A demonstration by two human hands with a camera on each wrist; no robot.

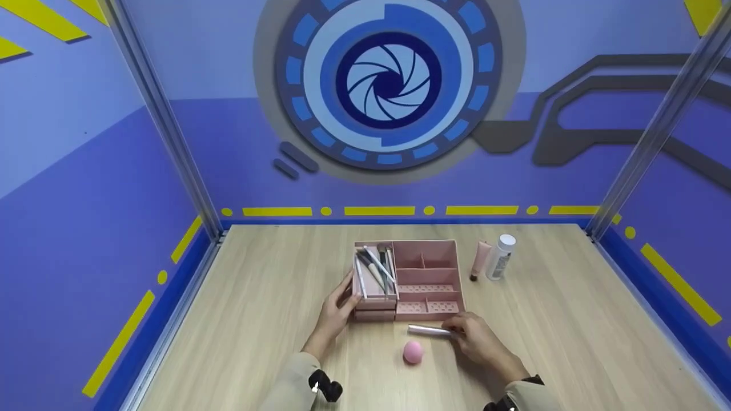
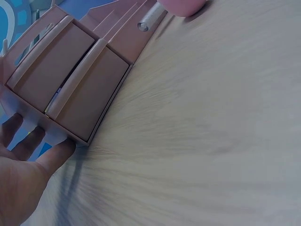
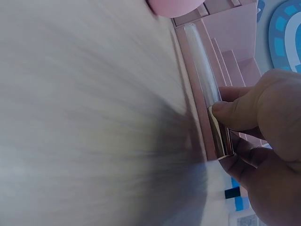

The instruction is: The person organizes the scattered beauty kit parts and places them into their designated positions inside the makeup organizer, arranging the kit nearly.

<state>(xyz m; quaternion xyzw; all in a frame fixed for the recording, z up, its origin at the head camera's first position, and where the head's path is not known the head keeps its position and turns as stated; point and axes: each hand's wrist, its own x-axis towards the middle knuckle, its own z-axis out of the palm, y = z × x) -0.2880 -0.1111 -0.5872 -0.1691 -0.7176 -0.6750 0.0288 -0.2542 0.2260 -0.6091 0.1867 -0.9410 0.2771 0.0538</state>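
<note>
Nearest, beige sleeves [image 1: 292,381] reach in from the bottom edge, with black bands at the wrists. A pink ball [image 1: 413,353] rests on the wooden surface [image 1: 274,285] between the two forearms. Just beyond it, the right hand [image 1: 478,341] pinches a slim tube [image 1: 425,330] between thumb and fingers; the right wrist view shows that it grips the gold end [image 3: 219,134], leaving the clear, pale length free. The tube's long axis runs nearly left to right, almost parallel to the front of the pink box [image 1: 410,255], and its free end points toward the person's left. It lies just on the near side of the box, in front of the right-hand compartments, so those openings are forward of the right hand, which is clearly the nearer hand to both tube and compartments. Whether the tube touches the surface or the box front, I cannot tell. The left hand [image 1: 331,319] is at the box's left side, its fingers fairly straight and the fingertips resting against that wall, not wrapped around anything. The two hands are well apart, one at each side of the box. On the box's left part, above two drawers [image 2: 89,92], brushes [image 1: 374,271] lie in a shallow tray. Farther back, to the right of the box, a pink squeeze tube [image 1: 481,257] and a white bottle [image 1: 501,260] stand side by side; behind everything rises a blue patterned wall [image 1: 223,148].
</note>
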